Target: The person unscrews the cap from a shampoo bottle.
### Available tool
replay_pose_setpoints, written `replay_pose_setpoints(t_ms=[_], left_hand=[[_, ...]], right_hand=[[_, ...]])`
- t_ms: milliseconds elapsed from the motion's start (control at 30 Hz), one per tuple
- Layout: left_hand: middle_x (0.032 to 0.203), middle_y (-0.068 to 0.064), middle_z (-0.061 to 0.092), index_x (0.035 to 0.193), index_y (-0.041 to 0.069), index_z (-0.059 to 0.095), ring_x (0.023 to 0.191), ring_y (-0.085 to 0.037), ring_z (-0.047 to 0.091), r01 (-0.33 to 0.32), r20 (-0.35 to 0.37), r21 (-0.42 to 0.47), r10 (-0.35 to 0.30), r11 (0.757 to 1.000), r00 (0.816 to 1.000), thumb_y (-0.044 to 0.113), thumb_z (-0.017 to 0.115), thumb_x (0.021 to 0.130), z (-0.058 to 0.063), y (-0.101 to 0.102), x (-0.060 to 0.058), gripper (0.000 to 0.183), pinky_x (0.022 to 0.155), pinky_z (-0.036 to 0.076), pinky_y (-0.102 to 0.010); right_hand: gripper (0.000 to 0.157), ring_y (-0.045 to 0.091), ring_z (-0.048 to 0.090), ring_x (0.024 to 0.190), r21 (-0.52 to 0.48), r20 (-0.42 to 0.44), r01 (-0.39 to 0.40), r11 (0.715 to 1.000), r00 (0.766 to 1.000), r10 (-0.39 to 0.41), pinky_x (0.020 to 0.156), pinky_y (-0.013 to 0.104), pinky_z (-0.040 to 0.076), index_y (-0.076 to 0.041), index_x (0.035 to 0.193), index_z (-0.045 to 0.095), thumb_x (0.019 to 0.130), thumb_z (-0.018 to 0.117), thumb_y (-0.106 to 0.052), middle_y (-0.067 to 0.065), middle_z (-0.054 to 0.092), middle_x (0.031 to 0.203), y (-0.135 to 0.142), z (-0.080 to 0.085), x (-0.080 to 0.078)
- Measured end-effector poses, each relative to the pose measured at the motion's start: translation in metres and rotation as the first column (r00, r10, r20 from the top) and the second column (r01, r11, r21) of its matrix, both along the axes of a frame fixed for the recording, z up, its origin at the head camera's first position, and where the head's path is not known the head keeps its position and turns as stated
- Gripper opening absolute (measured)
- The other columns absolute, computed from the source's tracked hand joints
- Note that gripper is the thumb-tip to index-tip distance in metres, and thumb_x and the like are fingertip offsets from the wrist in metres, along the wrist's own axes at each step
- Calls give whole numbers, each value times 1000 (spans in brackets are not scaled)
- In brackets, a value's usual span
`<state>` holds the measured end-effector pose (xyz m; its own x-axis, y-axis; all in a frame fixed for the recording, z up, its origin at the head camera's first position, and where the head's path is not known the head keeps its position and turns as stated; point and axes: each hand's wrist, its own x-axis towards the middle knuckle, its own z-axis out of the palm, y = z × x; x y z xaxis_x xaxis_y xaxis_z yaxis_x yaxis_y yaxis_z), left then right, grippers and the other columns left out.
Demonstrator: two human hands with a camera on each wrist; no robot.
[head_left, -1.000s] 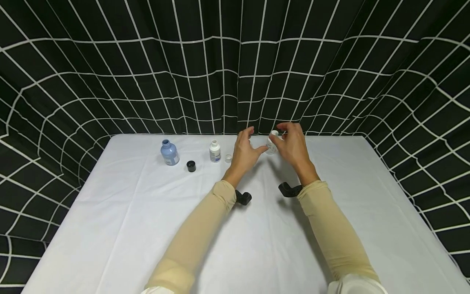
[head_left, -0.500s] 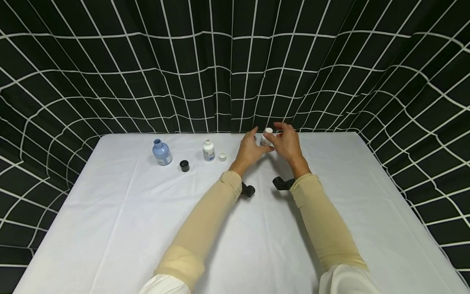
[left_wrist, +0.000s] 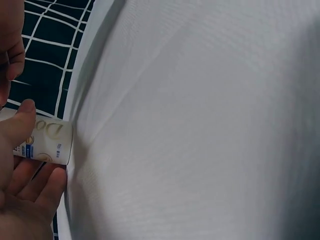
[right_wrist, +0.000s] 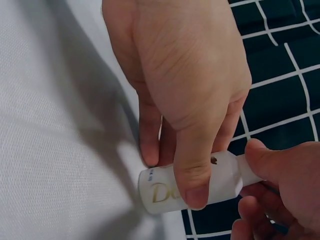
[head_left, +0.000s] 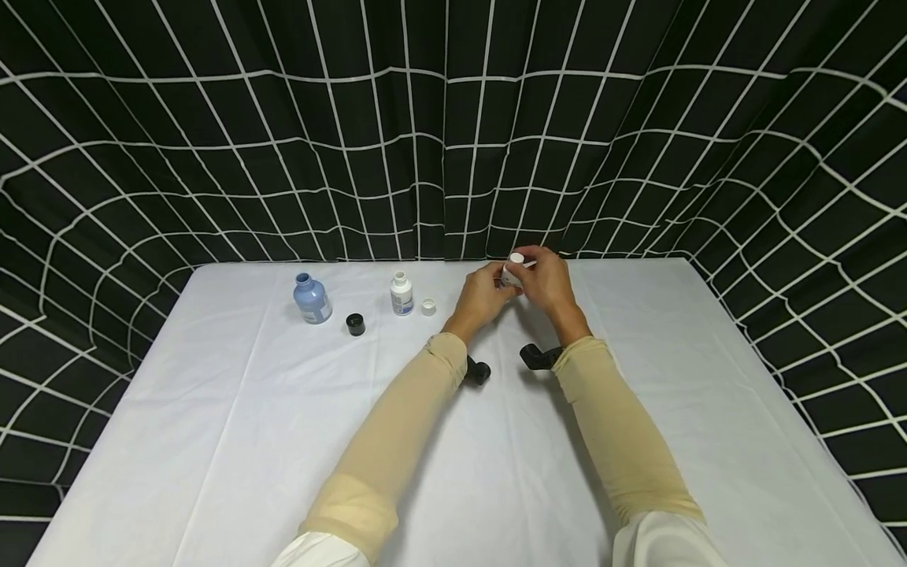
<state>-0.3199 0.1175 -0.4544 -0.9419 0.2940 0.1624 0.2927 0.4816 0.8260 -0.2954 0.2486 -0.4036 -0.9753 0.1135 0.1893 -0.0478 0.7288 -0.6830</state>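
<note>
A small white bottle (head_left: 509,277) with gold lettering stands upright near the far table edge. My left hand (head_left: 482,298) holds its body, thumb on one side and fingers on the other; the left wrist view shows this grip on the labelled bottle (left_wrist: 55,132) from close by. At the top, my right hand (head_left: 549,283) pinches the white cap (right_wrist: 247,171) between thumb and fingers. In the right wrist view, the left thumb lies across the label and the right fingertips partly hide the cap.
Left of the hands stand an uncapped white bottle (head_left: 401,295) with a small white cap (head_left: 428,307) beside it, and an uncapped blue bottle (head_left: 312,300) near a black cap (head_left: 356,324). A black curtain (head_left: 453,118) with white grid lines rises behind the white-covered table (head_left: 283,441).
Both hands have closed in on the white bottle from loosely spread fingers around it. The left now grips the body and the right the cap. The head view has shifted slightly.
</note>
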Motion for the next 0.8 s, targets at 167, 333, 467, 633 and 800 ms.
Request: replay_pose_setpoints(t_ms=[167, 333, 467, 633, 800], left_hand=[[120, -6, 75, 131, 11, 66, 107, -17, 70, -19, 8, 2, 19, 1000, 1000, 27, 78, 91, 0, -1, 1, 44, 92, 58, -30], [120, -6, 75, 132, 11, 66, 105, -16, 72, 0, -18, 58, 1, 998, 1000, 29, 78, 91, 9, 3, 2, 46, 89, 59, -27], [116, -6, 75, 130, 10, 66, 103, -15, 72, 0, -34, 102, 3, 995, 999, 28, 78, 91, 15, 4, 5, 45, 87, 59, -26], [116, -8, 76, 133, 9, 65, 104, -16, 72, 36, -44, 157, -29, 987, 999, 26, 77, 91, 22, 3, 11, 47, 88, 59, -24], [117, -8, 76, 133, 11, 65, 106, -17, 73, 51, -57, 192, -40, 980, 998, 26, 76, 92, 30, 0, 21, 45, 88, 60, -23]], right_hand=[[37, 36, 69, 110, -12, -5, 6, 1000, 1000, -6, 90, 47, 57, -2, 128, 68, 98, 68, -25, 20, 70, 121, -2, 1, 5], [34, 35, 68, 100, -59, -77, 65, 996, 995, -69, 81, 40, 53, -2, 124, 71, 97, 69, -23, 22, 71, 111, -3, 10, 10], [33, 32, 64, 93, -75, -126, 85, 994, 988, -94, 74, 33, 45, -2, 122, 72, 95, 72, -22, 19, 69, 104, -7, 20, 15], [30, 27, 62, 87, -111, -161, 108, 988, 979, -125, 72, 29, 44, -2, 117, 74, 94, 74, -20, 19, 71, 99, -11, 33, 25], [27, 18, 58, 81, -147, -178, 115, 982, 974, -140, 69, 24, 42, -4, 115, 75, 93, 74, -18, 19, 72, 96, -15, 44, 34]])
